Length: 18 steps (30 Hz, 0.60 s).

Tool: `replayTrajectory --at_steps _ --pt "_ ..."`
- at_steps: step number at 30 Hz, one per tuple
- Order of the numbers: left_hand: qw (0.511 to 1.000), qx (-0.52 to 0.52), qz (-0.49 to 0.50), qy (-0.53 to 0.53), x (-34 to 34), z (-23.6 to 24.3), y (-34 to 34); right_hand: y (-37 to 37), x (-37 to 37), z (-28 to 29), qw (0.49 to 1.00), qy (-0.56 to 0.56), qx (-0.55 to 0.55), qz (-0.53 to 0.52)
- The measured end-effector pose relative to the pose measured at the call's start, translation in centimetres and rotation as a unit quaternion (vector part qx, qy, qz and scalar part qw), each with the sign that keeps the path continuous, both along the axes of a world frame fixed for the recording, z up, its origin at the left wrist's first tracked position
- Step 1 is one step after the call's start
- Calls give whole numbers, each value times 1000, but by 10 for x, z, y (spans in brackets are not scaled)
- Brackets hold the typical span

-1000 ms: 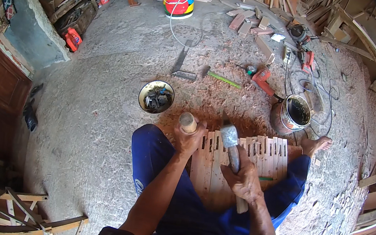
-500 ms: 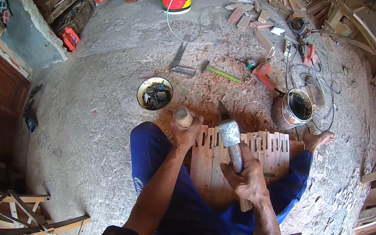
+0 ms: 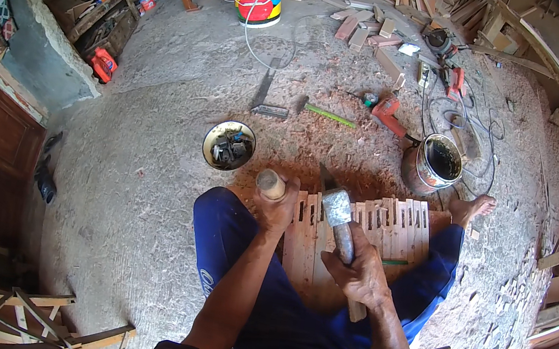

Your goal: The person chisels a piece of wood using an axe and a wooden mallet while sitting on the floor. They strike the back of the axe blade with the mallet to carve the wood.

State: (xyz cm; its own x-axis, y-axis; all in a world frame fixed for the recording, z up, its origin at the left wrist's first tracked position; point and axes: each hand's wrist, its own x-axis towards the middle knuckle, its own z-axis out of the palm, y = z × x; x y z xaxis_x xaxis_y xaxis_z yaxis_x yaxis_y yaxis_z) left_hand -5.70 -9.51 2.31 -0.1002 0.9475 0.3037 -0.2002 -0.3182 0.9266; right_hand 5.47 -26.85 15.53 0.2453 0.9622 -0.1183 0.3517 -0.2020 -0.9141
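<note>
My left hand (image 3: 273, 209) is closed around a round wooden handle (image 3: 270, 182), seen end-on; whatever is at its lower end is hidden. My right hand (image 3: 359, 275) grips a hammer (image 3: 338, 207) with a pale, worn square face, a dark pointed end and a long handle. Beneath both hands, between my blue-trousered legs, lies a row of light wooden strips (image 3: 400, 234) with slots cut near their far ends. A thin green item (image 3: 396, 261), possibly a pencil, rests on the strips.
A bowl of metal bits (image 3: 229, 145) sits ahead-left, a dark-filled bucket (image 3: 431, 166) ahead-right. Beyond lie a metal square (image 3: 271, 110), a green rule (image 3: 331, 114), a red drill (image 3: 387, 117), power tools with cords (image 3: 456, 85), wood offcuts (image 3: 368, 30) and a colourful bucket (image 3: 253, 3).
The hammer has shifted slightly left and its head has turned a little. My left hand and its handle have moved slightly left. Both hands keep their grips.
</note>
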Motion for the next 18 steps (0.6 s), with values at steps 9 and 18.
replayTrajectory --at_steps 9,18 --pt "997 -26 -67 -38 -19 5 -15 -5 -1 -13 1000 27 6 5" --pt "998 -9 -18 -60 -20 -12 -3 -9 0 -10 996 60 -65 -17"
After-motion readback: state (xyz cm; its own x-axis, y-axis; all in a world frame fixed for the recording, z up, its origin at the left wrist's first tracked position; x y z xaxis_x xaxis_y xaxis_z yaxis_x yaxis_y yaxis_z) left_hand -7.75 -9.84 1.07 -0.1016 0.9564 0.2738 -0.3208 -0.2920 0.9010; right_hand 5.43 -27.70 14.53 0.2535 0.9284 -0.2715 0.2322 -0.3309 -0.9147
